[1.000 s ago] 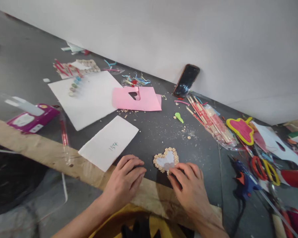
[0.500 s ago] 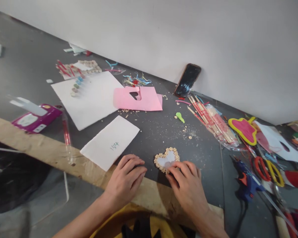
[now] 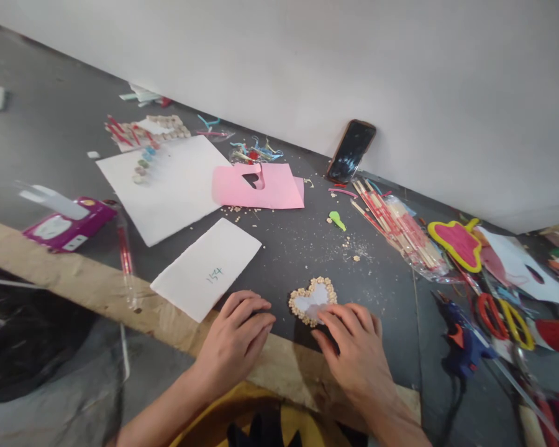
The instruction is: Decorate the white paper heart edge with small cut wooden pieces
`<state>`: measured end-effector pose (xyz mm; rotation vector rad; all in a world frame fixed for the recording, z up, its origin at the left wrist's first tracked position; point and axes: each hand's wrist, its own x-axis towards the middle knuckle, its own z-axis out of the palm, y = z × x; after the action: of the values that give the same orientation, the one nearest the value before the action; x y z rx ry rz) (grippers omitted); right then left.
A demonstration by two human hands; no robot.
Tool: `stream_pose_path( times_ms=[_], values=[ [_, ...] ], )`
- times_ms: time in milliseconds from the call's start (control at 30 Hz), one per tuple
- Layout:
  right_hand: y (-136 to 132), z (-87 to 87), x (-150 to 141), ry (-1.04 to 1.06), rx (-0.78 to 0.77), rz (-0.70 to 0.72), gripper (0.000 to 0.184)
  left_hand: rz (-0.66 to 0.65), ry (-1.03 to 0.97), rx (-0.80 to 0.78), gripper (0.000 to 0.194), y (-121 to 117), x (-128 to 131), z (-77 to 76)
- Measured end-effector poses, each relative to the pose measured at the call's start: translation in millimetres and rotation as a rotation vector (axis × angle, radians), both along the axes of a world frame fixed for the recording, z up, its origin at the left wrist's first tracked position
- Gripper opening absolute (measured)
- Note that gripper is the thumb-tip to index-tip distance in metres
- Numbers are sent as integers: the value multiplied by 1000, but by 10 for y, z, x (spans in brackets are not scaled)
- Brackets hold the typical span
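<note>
A paper heart (image 3: 311, 302) lies on the dark tabletop, white in the middle and edged with small beige grains. My right hand (image 3: 351, 347) is just below it, with the fingertips touching the heart's lower right edge. My left hand (image 3: 235, 335) rests left of the heart, its fingers curled together on the table near the wooden edge. Nothing shows inside its curled fingers. A white paper slip (image 3: 205, 270) marked with green handwriting lies just beyond my left hand.
Farther back lie a white sheet (image 3: 163, 192), a pink sheet (image 3: 258, 186) with a heart-shaped cut-out, and a phone (image 3: 351, 151) against the wall. On the right are a bag of sticks (image 3: 400, 233), a blue glue gun (image 3: 461, 341) and scissors (image 3: 498, 320).
My right hand has slid slightly back, its fingers now at the heart's lower right edge. The heart and my left hand stay in place.
</note>
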<state>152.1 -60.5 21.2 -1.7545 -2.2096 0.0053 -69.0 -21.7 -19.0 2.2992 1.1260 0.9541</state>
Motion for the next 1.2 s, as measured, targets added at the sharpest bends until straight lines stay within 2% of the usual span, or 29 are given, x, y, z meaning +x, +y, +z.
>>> stream_pose_path(
  times_ms=[167,267,300,367,533,667,800,867,1000,1100,1200],
  values=[
    [166,139,433,-52,130,-119,21,-2,11,-2,16,-6,-1,10],
    [432,101,777,58,12,-222,25,0,16,10,16,-9,-3,6],
    [527,66,868,95,-64,-290,26,5,15,17,16,-9,-3,3],
    [698,-19,988,104,-107,-334,27,20,16,28,16,-10,1,1],
    [930,-178,986,77,-121,-369,26,41,27,35,16,-12,12,7],
    [993,-175,903,74,-102,-341,24,35,38,43,16,-9,8,-15],
    [847,-56,793,104,-68,-261,24,37,25,67,15,-5,3,-51],
    [653,16,691,121,-37,-189,22,34,22,68,15,-3,2,-54],
    [184,73,412,105,49,61,14,15,41,47,15,-4,1,-36],
    [-37,30,232,73,10,64,13,5,39,36,15,-6,0,-29],
    [-89,-31,146,70,8,31,14,6,39,40,16,-7,0,-35]
  ],
)
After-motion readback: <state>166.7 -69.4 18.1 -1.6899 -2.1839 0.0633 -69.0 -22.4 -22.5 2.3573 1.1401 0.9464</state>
